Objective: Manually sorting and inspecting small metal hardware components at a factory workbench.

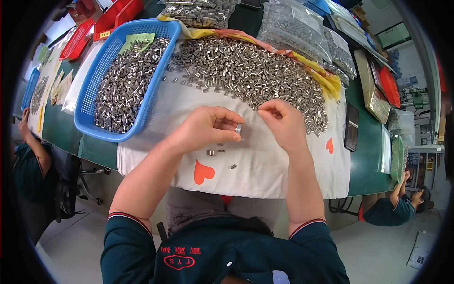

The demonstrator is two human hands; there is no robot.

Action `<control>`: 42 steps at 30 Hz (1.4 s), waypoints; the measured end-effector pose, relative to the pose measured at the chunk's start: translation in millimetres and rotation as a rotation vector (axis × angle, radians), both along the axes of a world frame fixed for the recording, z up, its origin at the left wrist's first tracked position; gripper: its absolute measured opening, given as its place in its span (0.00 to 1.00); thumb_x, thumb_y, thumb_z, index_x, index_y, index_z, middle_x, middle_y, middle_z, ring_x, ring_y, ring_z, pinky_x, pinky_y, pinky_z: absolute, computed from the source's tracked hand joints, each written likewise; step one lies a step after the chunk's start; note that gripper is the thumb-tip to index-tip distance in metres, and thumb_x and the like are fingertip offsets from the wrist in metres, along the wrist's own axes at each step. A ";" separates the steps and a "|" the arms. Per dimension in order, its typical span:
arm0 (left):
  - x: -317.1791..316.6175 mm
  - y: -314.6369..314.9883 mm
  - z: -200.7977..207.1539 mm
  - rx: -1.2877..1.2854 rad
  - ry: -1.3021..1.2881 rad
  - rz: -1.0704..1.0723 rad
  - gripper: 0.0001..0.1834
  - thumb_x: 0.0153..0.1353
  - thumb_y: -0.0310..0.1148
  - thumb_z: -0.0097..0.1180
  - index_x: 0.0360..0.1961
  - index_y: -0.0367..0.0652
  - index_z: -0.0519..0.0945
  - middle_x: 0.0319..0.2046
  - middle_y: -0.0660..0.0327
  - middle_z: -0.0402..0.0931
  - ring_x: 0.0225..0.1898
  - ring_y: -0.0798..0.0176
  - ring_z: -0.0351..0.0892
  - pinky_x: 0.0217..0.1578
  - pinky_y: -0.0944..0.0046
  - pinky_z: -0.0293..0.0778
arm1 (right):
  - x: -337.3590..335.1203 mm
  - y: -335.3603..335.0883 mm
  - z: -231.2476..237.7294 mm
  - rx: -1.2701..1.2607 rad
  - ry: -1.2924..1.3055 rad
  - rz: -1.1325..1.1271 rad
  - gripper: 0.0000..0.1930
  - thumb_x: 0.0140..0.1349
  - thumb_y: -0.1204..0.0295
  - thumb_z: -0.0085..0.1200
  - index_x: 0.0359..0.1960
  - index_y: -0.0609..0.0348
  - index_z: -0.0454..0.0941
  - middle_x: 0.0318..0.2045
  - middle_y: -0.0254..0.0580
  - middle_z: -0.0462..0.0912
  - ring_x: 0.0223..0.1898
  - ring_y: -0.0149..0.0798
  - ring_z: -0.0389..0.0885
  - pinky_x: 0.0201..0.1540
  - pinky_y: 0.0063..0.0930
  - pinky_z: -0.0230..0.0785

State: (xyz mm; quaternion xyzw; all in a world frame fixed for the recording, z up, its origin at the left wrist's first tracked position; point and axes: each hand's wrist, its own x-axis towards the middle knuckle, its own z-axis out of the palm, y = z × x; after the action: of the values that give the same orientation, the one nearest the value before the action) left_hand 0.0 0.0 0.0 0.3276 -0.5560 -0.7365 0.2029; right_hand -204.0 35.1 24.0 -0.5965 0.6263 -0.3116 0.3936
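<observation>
My left hand (201, 130) is closed, with a short silvery metal cylinder (239, 128) between thumb and fingers, above a white cloth (246, 175). My right hand (286, 125) is pinched at the near edge of a wide heap of small metal cylinders (255, 71); whatever its fingertips hold is too small to make out. Below my left hand a few loose pieces (210, 153) lie on the cloth, and a single cylinder (233, 166) rests nearer to me. Red hearts (203, 172) mark the cloth.
A blue perforated basket (137, 128) of similar cylinders stands to the left. Behind the heap are clear bags of metal parts (293, 31). A phone (351, 128) lies right of the cloth on the green table (366, 165). Other people (390, 208) work at both sides.
</observation>
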 end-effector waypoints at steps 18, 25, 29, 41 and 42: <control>-1.2 -4.7 -3.6 0.231 0.191 0.212 0.15 0.57 0.25 0.52 0.46 0.38 0.71 0.37 0.60 0.75 0.39 0.64 0.77 0.40 0.68 0.72 | 11.9 2.9 -21.0 -0.337 0.668 -0.024 0.03 0.47 0.75 0.55 0.25 0.58 0.77 0.23 0.41 0.76 0.30 0.44 0.74 0.38 0.35 0.66; -2.5 -4.0 -3.9 0.258 0.258 0.224 0.17 0.54 0.24 0.56 0.46 0.36 0.71 0.35 0.60 0.76 0.38 0.69 0.76 0.39 0.71 0.73 | 20.7 7.3 0.4 -0.325 0.262 -0.042 0.04 0.50 0.78 0.54 0.28 0.60 0.77 0.25 0.39 0.77 0.30 0.35 0.75 0.36 0.28 0.67; -1.9 -2.5 -3.9 0.112 0.180 0.166 0.19 0.51 0.22 0.58 0.46 0.35 0.71 0.36 0.61 0.76 0.37 0.71 0.76 0.39 0.73 0.72 | 20.7 7.7 -6.9 -0.236 -0.192 0.049 0.04 0.50 0.78 0.54 0.29 0.62 0.77 0.27 0.35 0.78 0.28 0.27 0.75 0.32 0.20 0.67; -0.7 -0.9 -2.1 0.009 0.077 0.187 0.18 0.51 0.23 0.59 0.45 0.34 0.73 0.33 0.60 0.77 0.35 0.72 0.76 0.37 0.74 0.72 | 25.2 9.5 -4.2 -0.331 0.013 0.061 0.05 0.46 0.78 0.57 0.26 0.60 0.76 0.24 0.37 0.78 0.26 0.34 0.76 0.29 0.24 0.68; -1.5 -1.1 -1.5 0.008 0.079 0.184 0.18 0.51 0.23 0.59 0.45 0.34 0.73 0.33 0.60 0.77 0.35 0.72 0.76 0.37 0.74 0.72 | 24.7 9.7 -3.3 -0.331 0.016 0.059 0.05 0.46 0.78 0.57 0.26 0.60 0.76 0.24 0.37 0.78 0.26 0.34 0.76 0.29 0.24 0.68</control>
State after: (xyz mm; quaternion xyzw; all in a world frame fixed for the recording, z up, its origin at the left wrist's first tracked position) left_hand -1.5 -1.1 -1.5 0.3488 -0.5119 -0.7294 0.2903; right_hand -179.3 44.8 20.7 -0.6738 0.5516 -0.3941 0.2939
